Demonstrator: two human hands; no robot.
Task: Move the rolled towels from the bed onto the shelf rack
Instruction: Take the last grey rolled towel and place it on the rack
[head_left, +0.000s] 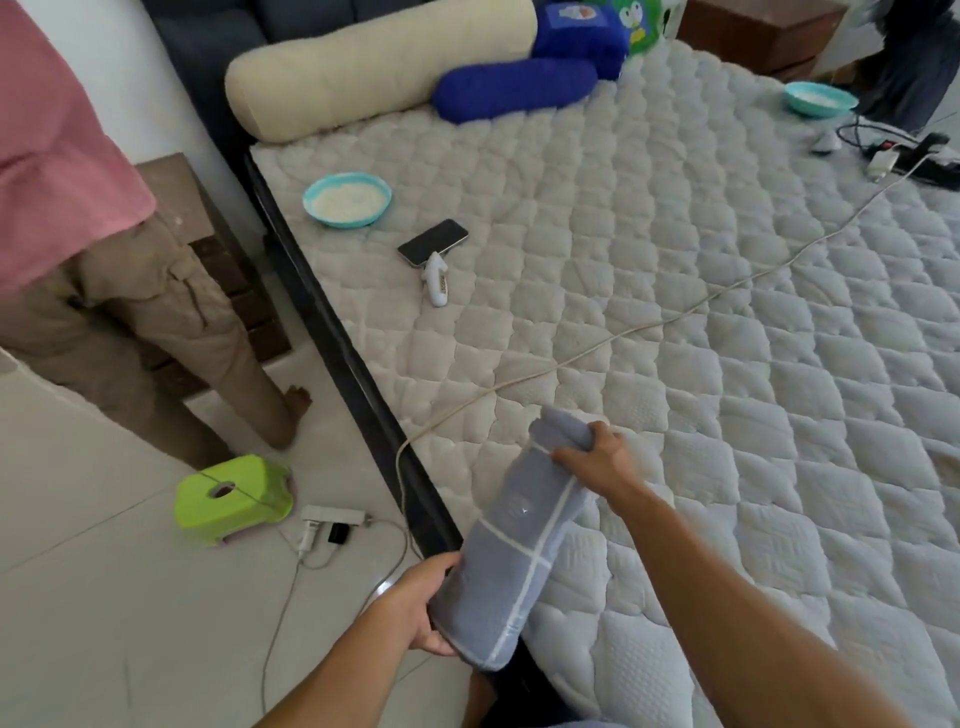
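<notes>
- Left hand (415, 610): nearest the camera, fingers wrapped round the lower end of the rolled grey-blue towel with thin white grid lines (511, 540).
- Rolled towel: soft cloth cylinder, long axis tilted, lower end toward the camera, upper end pointing away over the bed; held above the near-left edge of the mattress, partly over the dark bed frame.
- Right hand (597, 460): clenched on the towel's upper end, thumb on top.
- Quilted off-white mattress (675, 312): diamond-stitched, padded surface; a thin pale cable (623, 332) lies across it and drops to the floor.
- Shallow round teal bowl (347, 200): on the mattress near its left edge, holds white grains.
- Second teal bowl (820, 98): at the far right edge, white contents.
- Black slab phone (432, 241), touching a small white plastic handled tool (436, 280).
- Cream cylindrical bolster (374, 67) and blue bolster (514, 88) at the head.
- Lime-green plastic stool (231, 499) on the pale tiled floor.
</notes>
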